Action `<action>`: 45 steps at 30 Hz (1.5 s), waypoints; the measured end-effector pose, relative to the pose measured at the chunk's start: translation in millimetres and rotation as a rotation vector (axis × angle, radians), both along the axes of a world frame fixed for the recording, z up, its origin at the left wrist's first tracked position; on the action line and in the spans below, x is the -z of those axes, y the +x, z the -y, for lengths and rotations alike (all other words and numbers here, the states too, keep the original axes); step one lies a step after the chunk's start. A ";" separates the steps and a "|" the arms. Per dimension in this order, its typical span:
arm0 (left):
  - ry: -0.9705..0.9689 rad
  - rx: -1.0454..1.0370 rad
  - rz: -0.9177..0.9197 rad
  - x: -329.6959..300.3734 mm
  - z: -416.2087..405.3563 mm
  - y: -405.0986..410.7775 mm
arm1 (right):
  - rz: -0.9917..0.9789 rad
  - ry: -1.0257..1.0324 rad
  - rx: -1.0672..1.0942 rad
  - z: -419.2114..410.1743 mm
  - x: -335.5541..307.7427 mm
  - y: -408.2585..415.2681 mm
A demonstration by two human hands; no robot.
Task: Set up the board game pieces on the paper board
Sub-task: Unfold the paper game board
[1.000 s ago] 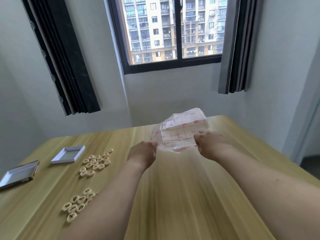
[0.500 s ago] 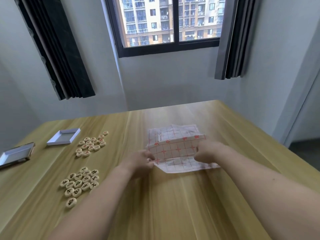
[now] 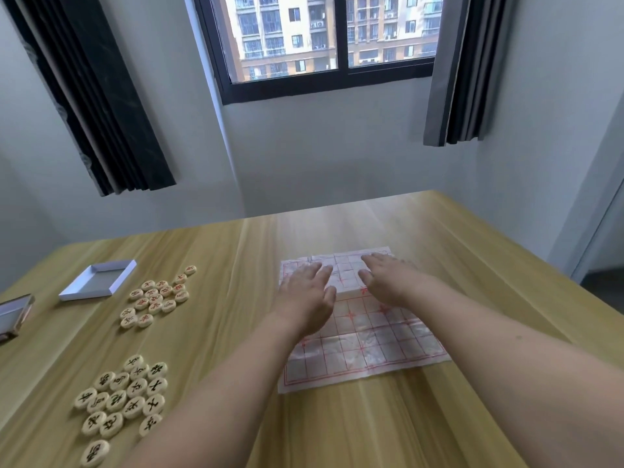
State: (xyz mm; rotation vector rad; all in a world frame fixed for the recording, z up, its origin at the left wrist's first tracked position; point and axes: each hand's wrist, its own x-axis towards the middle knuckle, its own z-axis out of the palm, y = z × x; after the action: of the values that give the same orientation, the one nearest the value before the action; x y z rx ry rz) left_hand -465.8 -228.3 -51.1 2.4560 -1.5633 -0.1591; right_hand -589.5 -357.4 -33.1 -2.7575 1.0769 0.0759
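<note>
Both flat, spread hands, left hand [image 3: 305, 293] and right hand [image 3: 388, 282], press paper board [image 3: 364, 339] onto wooden table [image 3: 219, 265] beneath window [image 3: 334, 38].

Wooden table [image 3: 209, 251], paper board [image 3: 364, 336], two piece clusters [image 3: 155, 298] [image 3: 125, 400], white tray [image 3: 98, 280]

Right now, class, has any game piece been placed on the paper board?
No: the paper board holds only the left hand and right hand; the pieces sit in piles on the table beside it.

Both hands [image 3: 347, 285] press flat on paper board [image 3: 364, 336].
</note>
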 end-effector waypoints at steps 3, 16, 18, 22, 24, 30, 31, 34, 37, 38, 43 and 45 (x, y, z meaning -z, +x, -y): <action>0.050 -0.041 -0.013 14.5 14.7 4.5 | -0.030 0.055 -0.003 7.4 15.3 7.7; 0.152 -0.119 -0.029 40.6 38.4 42.3 | -0.019 0.069 0.026 43.7 51.1 19.7; 0.144 -0.131 -0.009 43.3 36.0 42.6 | -0.010 0.051 0.033 45.7 57.7 17.3; 0.153 -0.145 -0.003 43.3 33.7 43.1 | 0.008 0.028 0.039 49.0 62.6 14.7; 0.171 -0.151 0.011 42.6 34.7 43.0 | 0.006 0.024 0.045 51.0 63.6 13.3; 0.137 -0.065 0.021 35.9 43.7 23.2 | 0.025 0.018 0.044 50.7 61.5 11.6; 0.144 -0.052 0.023 35.7 44.5 19.6 | 0.022 0.019 0.038 50.2 61.1 10.9; 0.176 -0.063 0.021 39.1 42.7 14.4 | -0.014 0.018 0.010 49.0 63.0 7.2; 0.179 -0.089 0.013 41.7 39.9 16.9 | -0.007 0.020 0.019 50.9 63.8 3.2; 0.178 -0.091 0.013 41.9 38.5 18.9 | -0.004 0.019 0.022 51.7 63.5 2.5; 0.167 -0.117 0.017 41.9 25.8 30.0 | 0.000 0.009 0.034 53.8 64.6 -3.1; 0.172 -0.129 0.018 41.7 22.2 32.4 | -0.013 0.012 0.041 54.9 64.8 -5.0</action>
State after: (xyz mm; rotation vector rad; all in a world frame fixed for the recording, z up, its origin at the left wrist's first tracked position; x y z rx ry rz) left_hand -433.5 -250.5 -92.9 2.6871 -1.4479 -0.2599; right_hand -594.6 -412.3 -97.9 -2.7270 1.1318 0.0949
